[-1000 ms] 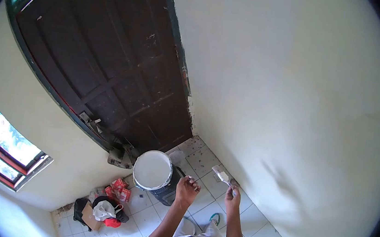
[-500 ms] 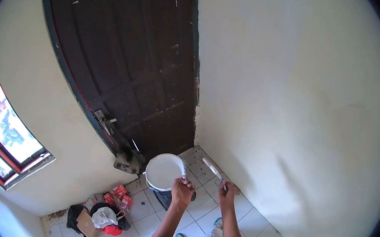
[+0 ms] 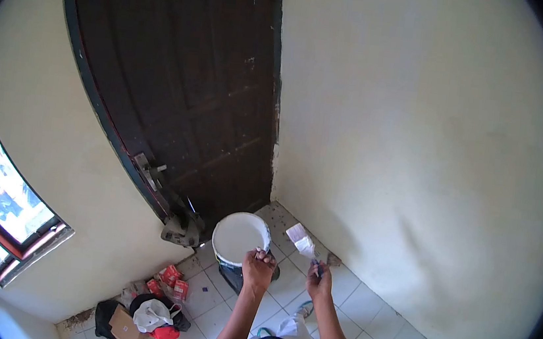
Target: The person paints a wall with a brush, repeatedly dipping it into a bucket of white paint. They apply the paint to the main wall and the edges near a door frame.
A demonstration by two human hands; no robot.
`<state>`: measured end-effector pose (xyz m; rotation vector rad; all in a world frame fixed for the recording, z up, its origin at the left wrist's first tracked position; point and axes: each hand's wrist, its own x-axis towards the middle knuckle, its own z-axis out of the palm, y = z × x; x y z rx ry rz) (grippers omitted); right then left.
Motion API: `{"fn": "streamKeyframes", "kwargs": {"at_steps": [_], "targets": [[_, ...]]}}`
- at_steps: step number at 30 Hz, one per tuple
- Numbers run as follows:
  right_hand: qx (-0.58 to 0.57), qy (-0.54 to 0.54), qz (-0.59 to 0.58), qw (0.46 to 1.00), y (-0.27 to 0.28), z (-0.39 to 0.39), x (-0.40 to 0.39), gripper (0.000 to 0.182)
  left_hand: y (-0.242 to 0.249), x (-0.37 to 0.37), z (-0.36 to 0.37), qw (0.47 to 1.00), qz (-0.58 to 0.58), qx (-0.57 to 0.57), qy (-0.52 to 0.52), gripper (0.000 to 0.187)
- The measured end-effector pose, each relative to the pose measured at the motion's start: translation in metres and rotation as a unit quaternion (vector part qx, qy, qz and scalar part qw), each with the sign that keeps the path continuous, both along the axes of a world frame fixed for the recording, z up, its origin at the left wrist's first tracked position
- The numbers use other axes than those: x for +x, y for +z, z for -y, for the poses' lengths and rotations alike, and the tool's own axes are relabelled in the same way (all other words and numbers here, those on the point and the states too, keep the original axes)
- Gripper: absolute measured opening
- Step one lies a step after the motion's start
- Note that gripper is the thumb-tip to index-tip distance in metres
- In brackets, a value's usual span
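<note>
My left hand (image 3: pixel 258 271) is closed on the near right rim of a paint bucket (image 3: pixel 222 271). White paint (image 3: pixel 238 237) fills the round opening, and the bucket's lower side looks dark. To the right of it, my right hand (image 3: pixel 319 279) grips the handle of a paintbrush (image 3: pixel 304 244). The brush points up and left with its broad, white-coated bristles facing me, apart from both bucket and wall.
A dark wooden door (image 3: pixel 180 94) stands ahead, with a cream wall (image 3: pixel 407 137) along the right. Red packets (image 3: pixel 171 278), a white bag (image 3: pixel 153 316) and cardboard (image 3: pixel 126 327) lie at lower left on the tiled floor (image 3: pixel 362 311). A window (image 3: pixel 2 181) is at left.
The paintbrush has turned from edge-on to show its broad face. The bucket and my left hand appear slightly higher in view, and my view has shifted a little.
</note>
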<state>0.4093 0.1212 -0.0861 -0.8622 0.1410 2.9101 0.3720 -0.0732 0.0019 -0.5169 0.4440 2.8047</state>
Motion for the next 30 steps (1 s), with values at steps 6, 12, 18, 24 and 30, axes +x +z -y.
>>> {"fn": "streamKeyframes", "kwargs": {"at_steps": [6, 12, 18, 24, 30], "targets": [[-0.010, 0.002, -0.001, 1.000, 0.000, -0.003, -0.002, 0.018, 0.002, -0.006, 0.011, 1.000, -0.018, -0.002, -0.003, 0.006], [0.000, -0.010, 0.080, 0.997, -0.023, -0.012, -0.017, 0.017, -0.036, -0.045, 0.017, 1.000, 0.011, 0.015, -0.002, 0.006], [0.020, -0.017, 0.097, 0.995, -0.044, -0.026, -0.057, 0.011, -0.034, -0.084, 0.023, 0.997, 0.062, -0.020, 0.039, 0.006], [0.038, 0.049, 0.089, 0.994, -0.070, -0.019, -0.145, 0.010, -0.050, -0.148, 0.052, 0.994, 0.060, -0.034, 0.087, 0.007], [0.051, 0.144, 0.103, 0.983, -0.087, 0.005, -0.235, 0.008, -0.079, -0.188, 0.093, 0.981, 0.094, -0.078, 0.148, 0.011]]}}
